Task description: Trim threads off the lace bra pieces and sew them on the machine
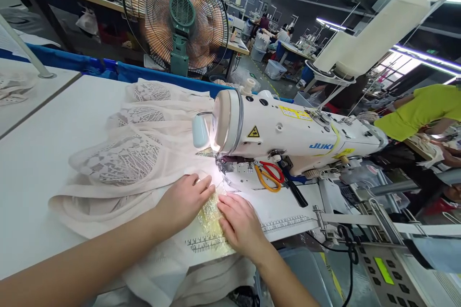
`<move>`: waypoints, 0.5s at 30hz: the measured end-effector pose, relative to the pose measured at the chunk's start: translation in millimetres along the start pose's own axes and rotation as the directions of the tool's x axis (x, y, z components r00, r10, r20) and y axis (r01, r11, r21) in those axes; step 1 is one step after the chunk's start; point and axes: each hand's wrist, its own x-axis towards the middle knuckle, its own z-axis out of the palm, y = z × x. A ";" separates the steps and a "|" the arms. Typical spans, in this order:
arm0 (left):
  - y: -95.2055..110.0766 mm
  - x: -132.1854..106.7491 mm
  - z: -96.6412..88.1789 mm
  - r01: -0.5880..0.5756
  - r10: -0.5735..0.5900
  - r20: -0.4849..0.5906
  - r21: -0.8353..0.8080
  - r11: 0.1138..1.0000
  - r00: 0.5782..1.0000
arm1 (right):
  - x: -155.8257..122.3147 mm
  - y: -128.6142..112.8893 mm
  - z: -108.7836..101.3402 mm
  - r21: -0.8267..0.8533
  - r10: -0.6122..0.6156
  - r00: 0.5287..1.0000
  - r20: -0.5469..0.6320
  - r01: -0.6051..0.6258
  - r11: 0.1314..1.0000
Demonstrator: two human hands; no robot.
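A string of pale pink bras with lace cups (126, 159) spreads over the table left of a white JUKI sewing machine (273, 129). One light edge of that cloth runs up to the lit presser foot (220, 165). My left hand (185, 201) is closed on this edge just in front of the foot, fingers bent and fingertips pressed down. My right hand (240, 223) lies close beside it, fingers together and thumb drawn in, gripping the cloth edge. Shiny yellowish film (209, 216) shows on the table between both hands. The fingertips' exact hold is partly hidden.
Red-and-orange-handled scissors (268, 176) and a black-handled tool (297, 194) lie right of the needle. A printed ruler (288, 223) runs along the table's front. Behind stands a large fan (182, 14). Thread cones (389, 29) rise at right, near a person in a yellow-green shirt (421, 108).
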 end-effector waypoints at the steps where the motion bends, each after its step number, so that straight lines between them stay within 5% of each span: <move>1: -0.9 0.3 0.8 -0.004 0.004 -0.001 -0.004 1.000 1.000 | 0.1 -0.1 0.1 0.001 0.002 1.000 0.000 -0.002 1.000; 15: -26.1 13.2 -1.0 -0.083 0.084 0.017 -0.039 0.996 0.996 | 1.2 -0.4 -1.5 0.024 0.021 1.000 0.008 -0.021 0.999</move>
